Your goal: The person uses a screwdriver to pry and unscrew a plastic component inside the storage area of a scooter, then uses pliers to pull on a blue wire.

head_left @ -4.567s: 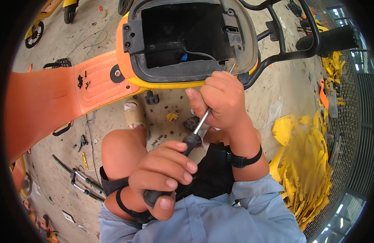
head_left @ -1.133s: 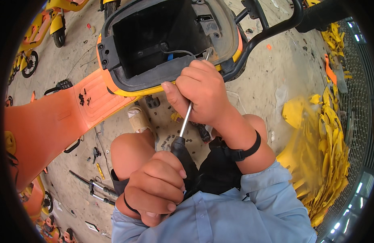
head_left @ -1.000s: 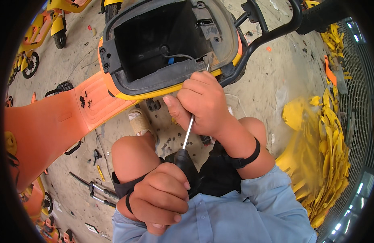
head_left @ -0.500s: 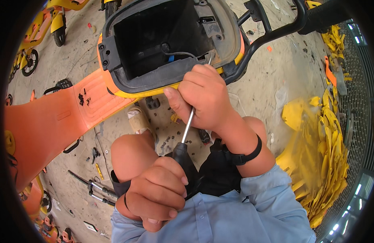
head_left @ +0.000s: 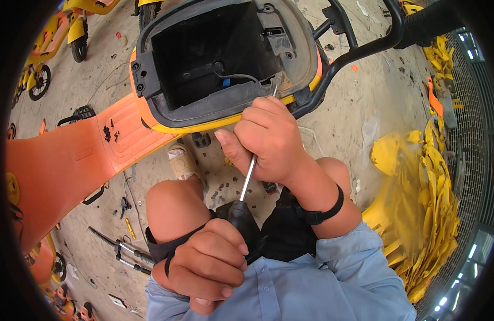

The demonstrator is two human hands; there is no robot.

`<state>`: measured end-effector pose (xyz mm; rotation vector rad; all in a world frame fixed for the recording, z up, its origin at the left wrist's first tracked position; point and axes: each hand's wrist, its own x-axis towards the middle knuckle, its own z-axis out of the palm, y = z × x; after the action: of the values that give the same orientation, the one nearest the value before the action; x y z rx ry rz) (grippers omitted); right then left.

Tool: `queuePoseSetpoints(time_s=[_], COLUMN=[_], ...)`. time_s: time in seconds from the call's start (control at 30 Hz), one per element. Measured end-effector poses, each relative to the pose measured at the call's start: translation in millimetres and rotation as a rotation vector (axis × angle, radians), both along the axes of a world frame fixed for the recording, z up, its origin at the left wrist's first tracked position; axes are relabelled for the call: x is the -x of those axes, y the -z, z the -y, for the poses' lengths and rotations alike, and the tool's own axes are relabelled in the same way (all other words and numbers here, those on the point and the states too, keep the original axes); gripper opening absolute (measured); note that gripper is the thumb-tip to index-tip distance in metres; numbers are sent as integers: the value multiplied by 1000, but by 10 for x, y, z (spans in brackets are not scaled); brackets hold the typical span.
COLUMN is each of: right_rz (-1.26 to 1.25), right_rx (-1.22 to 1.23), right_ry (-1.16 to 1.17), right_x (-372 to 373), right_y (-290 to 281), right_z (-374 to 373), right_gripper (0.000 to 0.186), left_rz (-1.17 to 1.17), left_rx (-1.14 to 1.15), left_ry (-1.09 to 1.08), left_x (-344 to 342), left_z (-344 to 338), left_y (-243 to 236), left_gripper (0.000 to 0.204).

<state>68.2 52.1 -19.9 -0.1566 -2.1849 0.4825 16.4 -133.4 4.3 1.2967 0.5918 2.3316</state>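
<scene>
A long screwdriver with a black handle and steel shaft slants up to the near right corner of an open storage box on an orange and yellow scooter body. My left hand is closed round the handle, low in front of my blue shirt. My right hand grips the shaft higher up, just below the box rim, its thumb raised along the shaft. The tip reaches a worn metal part at that corner; whether it touches cannot be made out. A grey cable and a blue piece lie inside the box.
Small black bolts lie on the orange footboard. A black tubular frame projects rightward. A pile of yellow panels is at the right, a metal fork lower left on the floor. More scooters stand upper left.
Since the earliest frame the box appears further left and higher. In the last second both hands and screwdriver have shifted slightly up and down; now they sit a little lower than half a second ago.
</scene>
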Motion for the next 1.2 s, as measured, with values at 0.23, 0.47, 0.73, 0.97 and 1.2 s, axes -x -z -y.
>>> queuePoseSetpoints(time_s=[0.23, 0.47, 0.73, 0.97, 1.2], right_rz=[24, 26, 60, 14, 34], right_rx=[17, 22, 12, -33, 3], right_ry=[30, 52, 153, 158, 122], right_x=[6, 84, 235, 235, 149], right_y=[-16, -21, -52, -13, -48], right_z=[50, 119, 153, 43, 64], right_gripper=[34, 33, 36, 37, 36], left_rz=[11, 108, 317, 372, 39], left_rx=[-30, 21, 133, 116, -63], left_ry=[14, 97, 55, 27, 236], left_x=[85, 368, 597, 496, 581], left_z=[-16, -60, -127, -190, -121], left_y=[-3, -190, -402, -360, -160], left_gripper=[17, 32, 35, 33, 34])
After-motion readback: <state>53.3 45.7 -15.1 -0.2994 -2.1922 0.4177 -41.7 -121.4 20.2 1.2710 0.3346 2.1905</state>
